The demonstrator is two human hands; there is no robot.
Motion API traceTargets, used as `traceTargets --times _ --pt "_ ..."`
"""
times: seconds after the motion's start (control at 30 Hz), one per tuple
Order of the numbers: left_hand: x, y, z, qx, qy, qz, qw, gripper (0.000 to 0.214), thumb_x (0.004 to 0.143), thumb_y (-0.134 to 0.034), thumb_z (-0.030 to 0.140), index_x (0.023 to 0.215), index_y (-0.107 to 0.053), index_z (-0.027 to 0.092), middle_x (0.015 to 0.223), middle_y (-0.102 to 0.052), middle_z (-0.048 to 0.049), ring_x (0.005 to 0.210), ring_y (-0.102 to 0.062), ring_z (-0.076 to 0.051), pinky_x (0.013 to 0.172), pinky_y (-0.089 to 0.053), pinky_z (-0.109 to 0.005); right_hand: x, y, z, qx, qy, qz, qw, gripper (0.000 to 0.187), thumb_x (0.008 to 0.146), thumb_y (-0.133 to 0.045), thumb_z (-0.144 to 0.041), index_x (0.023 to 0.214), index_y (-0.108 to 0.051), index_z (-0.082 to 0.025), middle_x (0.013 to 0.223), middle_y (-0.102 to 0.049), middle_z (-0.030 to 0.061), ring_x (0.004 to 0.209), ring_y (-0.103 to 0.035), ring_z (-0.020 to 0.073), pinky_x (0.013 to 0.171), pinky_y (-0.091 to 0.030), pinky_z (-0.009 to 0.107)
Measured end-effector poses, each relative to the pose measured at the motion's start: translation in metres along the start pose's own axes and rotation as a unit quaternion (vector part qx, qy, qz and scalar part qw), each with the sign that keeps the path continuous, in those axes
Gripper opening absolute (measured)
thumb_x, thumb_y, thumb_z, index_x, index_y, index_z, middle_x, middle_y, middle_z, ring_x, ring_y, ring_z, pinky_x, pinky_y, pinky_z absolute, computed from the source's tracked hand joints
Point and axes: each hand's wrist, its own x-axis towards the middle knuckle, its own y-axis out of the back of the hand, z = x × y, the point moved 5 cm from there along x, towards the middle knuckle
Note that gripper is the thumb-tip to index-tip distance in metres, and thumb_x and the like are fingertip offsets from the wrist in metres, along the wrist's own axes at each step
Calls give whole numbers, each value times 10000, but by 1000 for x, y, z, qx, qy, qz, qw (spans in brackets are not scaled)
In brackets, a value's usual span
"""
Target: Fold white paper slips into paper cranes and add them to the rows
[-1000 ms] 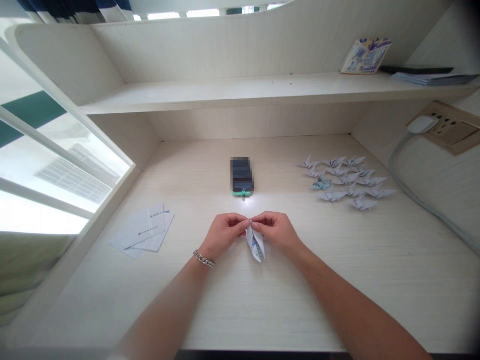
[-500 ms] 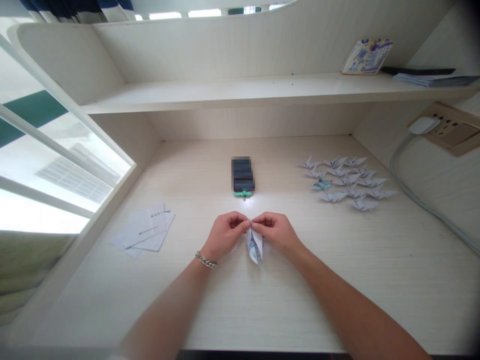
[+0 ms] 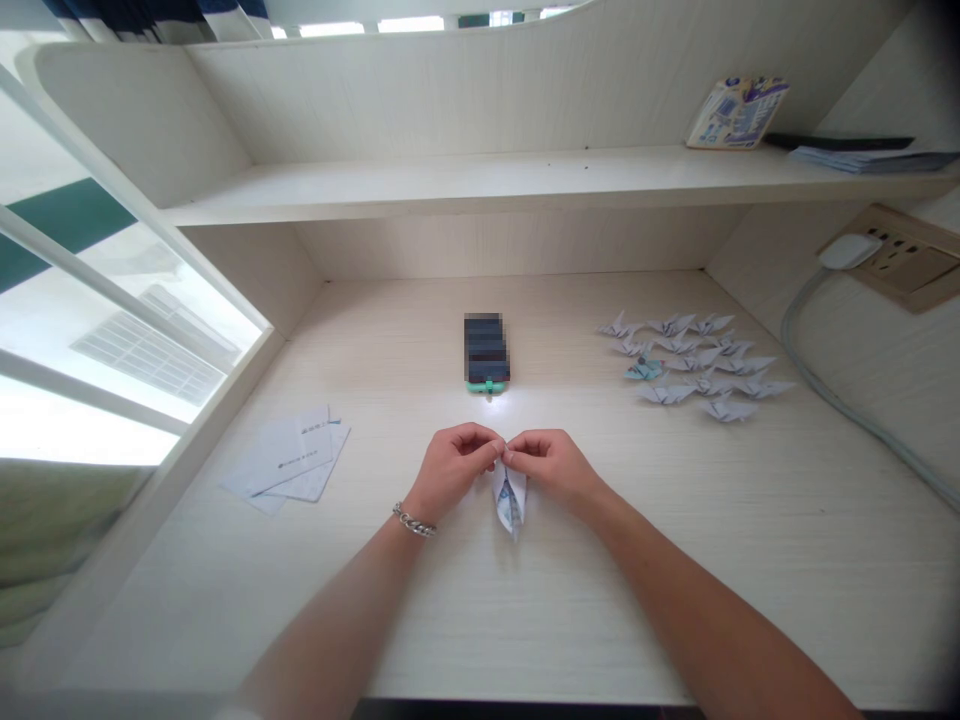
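Note:
A narrow folded paper (image 3: pixel 511 505), white with blue print, hangs point-down between my hands above the desk. My left hand (image 3: pixel 463 465), with a chain bracelet on the wrist, pinches its top end between thumb and forefinger. From the other side my right hand (image 3: pixel 551 463) pinches the same end, the fingertips of both hands almost touching. The fingers hide the very top of the paper. Several folded paper cranes (image 3: pixel 694 360) stand in rows at the right, most of them white; one crane (image 3: pixel 643 369) is light blue.
Loose paper sheets (image 3: pixel 296 455) lie at the left. Beyond my hands is a phone with a blurred screen (image 3: pixel 487 347) and a green lower edge. A cable (image 3: pixel 832 395) runs down the right wall from a socket (image 3: pixel 900 255). The shelf (image 3: pixel 450 185) holds a packet (image 3: pixel 737 113).
The folded paper has turned slightly, and its lower point hangs a little lower. Both hands keep their pinch at almost the same spot.

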Motion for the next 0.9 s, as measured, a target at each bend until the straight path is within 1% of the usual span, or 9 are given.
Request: traceTargets --times 0.1,0.2,0.3,0.4,0.5,0.67,0.77,0.83,0.9 --pt "1 0 -2 0 -5 18 1000 229 747 -586 367 748 -604 139 621 -567 -11 570 -502 -106 540 -405 -221 -1 -1 -1 3 4 -3 1000 201 710 -609 -334 690 -669 -143 617 -601 12 565 -497 121 523 -370 238" --pt "2 1 -2 -7 -3 24 1000 251 762 -568 395 755 -578 144 625 -552 -2 569 -498 -99 538 -402 -218 -1 0 -4 31 11 17 999 220 717 -607 -361 699 -659 -148 635 -602 14 571 -505 122 535 -389 243" --pt "1 -2 -2 -26 20 -17 999 278 756 -571 419 756 -587 142 657 -559 -7 578 -499 -98 549 -409 -222 -1 5 -7 66 24 72 995 252 715 -608 -402 728 -651 -154 649 -601 15 588 -518 131 554 -417 254" --pt "-1 -6 -1 -64 51 -64 995 301 756 -566 436 812 -609 143 672 -559 -13 569 -500 -98 540 -417 -226 -2 11 -8 86 38 130 987 274 703 -626 -419 752 -648 -151 662 -607 21 594 -525 138 555 -425 262" --pt "-3 -8 -1 -110 74 -78 988 313 760 -569 428 864 -625 137 727 -570 -35 618 -520 -107 558 -433 -228 -3 14 -10 89 55 156 982 278 703 -634 -421 759 -650 -150 671 -617 28 594 -534 143 562 -432 269" --pt "-3 -12 -5 -201 101 -81 971 337 739 -623 375 973 -619 132 834 -605 -72 697 -561 -127 662 -484 -290 -4 16 -11 90 82 182 976 265 729 -621 -413 798 -653 -159 707 -626 37 623 -552 150 593 -456 279" --pt "-1 -12 -4 -231 87 -61 967 315 701 -671 336 940 -627 135 845 -622 -73 740 -578 -142 688 -491 -306 -3 16 -8 79 82 191 975 282 722 -625 -428 818 -658 -165 746 -639 45 666 -571 164 636 -468 295" --pt "0 -11 -4 -231 73 -50 969 284 697 -676 323 904 -636 133 853 -631 -72 759 -581 -147 704 -492 -312 -1 15 -6 79 78 178 978 298 708 -637 -436 825 -661 -163 775 -646 51 702 -579 173 663 -475 302" --pt "1 -9 -5 -227 65 -39 971 269 696 -676 318 882 -642 127 849 -640 -72 767 -586 -151 720 -493 -319 1 12 -4 98 67 150 981 314 706 -636 -446 831 -663 -160 782 -649 53 722 -585 179 679 -483 309"
